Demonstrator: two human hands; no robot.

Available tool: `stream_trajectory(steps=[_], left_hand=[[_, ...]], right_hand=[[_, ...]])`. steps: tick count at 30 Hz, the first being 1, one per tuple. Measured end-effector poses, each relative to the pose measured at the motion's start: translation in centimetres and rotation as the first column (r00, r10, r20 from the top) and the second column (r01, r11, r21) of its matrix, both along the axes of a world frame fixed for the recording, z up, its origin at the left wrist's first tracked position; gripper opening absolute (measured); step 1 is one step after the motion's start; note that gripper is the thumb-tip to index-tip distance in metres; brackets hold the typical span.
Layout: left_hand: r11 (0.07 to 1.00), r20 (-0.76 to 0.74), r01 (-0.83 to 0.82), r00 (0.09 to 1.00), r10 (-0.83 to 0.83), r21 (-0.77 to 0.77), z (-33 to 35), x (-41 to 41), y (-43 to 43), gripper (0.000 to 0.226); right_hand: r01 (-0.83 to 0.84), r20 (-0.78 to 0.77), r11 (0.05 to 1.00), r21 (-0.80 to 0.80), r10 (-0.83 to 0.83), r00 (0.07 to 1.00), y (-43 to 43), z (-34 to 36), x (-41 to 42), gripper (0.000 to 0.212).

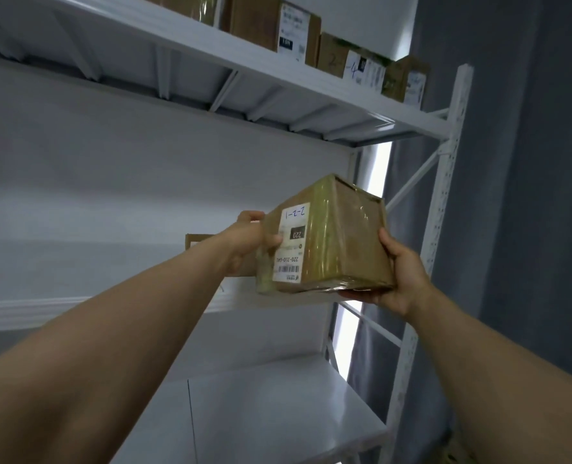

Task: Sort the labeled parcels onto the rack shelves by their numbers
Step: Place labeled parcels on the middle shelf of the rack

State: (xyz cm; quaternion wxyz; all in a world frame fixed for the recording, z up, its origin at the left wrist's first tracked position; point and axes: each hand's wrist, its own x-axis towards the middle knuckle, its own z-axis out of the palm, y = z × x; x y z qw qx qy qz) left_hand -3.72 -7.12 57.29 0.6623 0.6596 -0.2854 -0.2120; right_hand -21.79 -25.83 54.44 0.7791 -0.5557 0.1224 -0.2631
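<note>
- Parcel (324, 236), a taped brown carton, hangs between both hands in front of the rack's middle shelf (43, 311), just above its front edge and not yet resting on it.
- The left hand (251, 242) grips the carton's left end, thumb on the label face and fingers wrapped round the far side.
- The right hand (401, 272) cups the lower right corner from beneath, thumb up the side. The palm probably takes the weight while the other hand steers.
- The white label (293, 242) faces the camera upside down. Its handwriting seems to read 2-2-1, likely turned this way to check the number against the shelf.
- A second carton (196, 241) sits on that shelf behind the left forearm, mostly hidden, its number unseen.
- The upper shelf (244, 61) carries a row of parcels (271, 21) with labels outward, one marked 2-4 (345, 58), presumably so the numbers can be read from the front.
- The step in hand looks like setting this carton down.
</note>
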Motion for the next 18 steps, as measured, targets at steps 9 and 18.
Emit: stream_trajectory(steps=[9, 18], left_hand=[[0.976, -0.215, 0.215, 0.955, -0.203, 0.030, -2.2, 1.7, 2.1, 0.078], [0.900, -0.322, 0.221, 0.879, -0.351, -0.377, -1.8, 1.1, 2.6, 0.065]], right_hand=[[-0.093, 0.034, 0.990, 0.110, 0.089, 0.995, -0.5, -0.9, 1.6, 0.060], [-0.075, 0.142, 0.982, 0.176, 0.050, 0.989, -0.1, -0.9, 2.8, 0.060]])
